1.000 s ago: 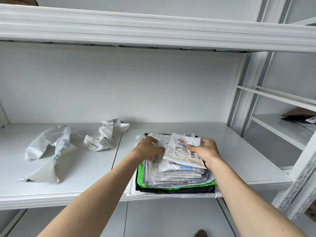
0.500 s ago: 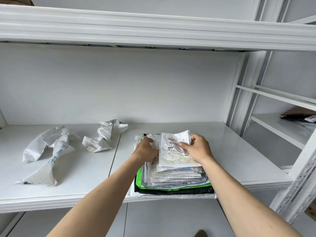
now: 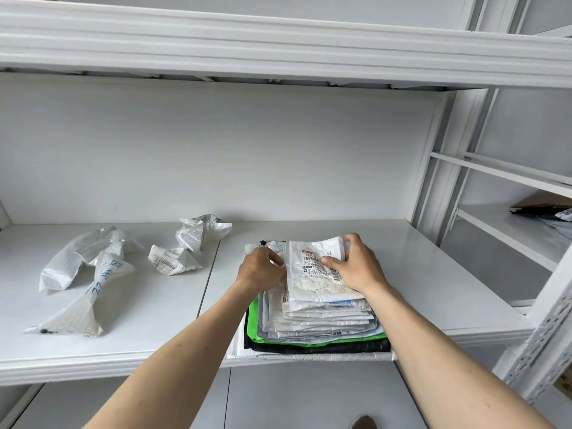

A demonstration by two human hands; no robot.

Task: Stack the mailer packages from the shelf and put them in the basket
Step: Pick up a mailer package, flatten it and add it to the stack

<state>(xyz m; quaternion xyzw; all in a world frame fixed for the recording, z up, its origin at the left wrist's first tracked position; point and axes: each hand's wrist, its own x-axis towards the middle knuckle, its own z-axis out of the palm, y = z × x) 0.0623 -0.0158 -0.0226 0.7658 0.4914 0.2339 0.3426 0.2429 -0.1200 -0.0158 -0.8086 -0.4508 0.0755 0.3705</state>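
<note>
Though crumpled, white labelled mailer (image 3: 315, 274) atop the layered stack (image 3: 322, 326).

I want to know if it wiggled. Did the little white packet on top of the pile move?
Yes. The top white packet slid toward the shelf's back wall, relative to the stack beneath.

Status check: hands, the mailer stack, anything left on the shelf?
Both hands on top mailer: left hand at its left edge, right hand gripping the right. Stack on shelf, front edge. Two crumpled mailers loose to the left. No basket in view.
</note>
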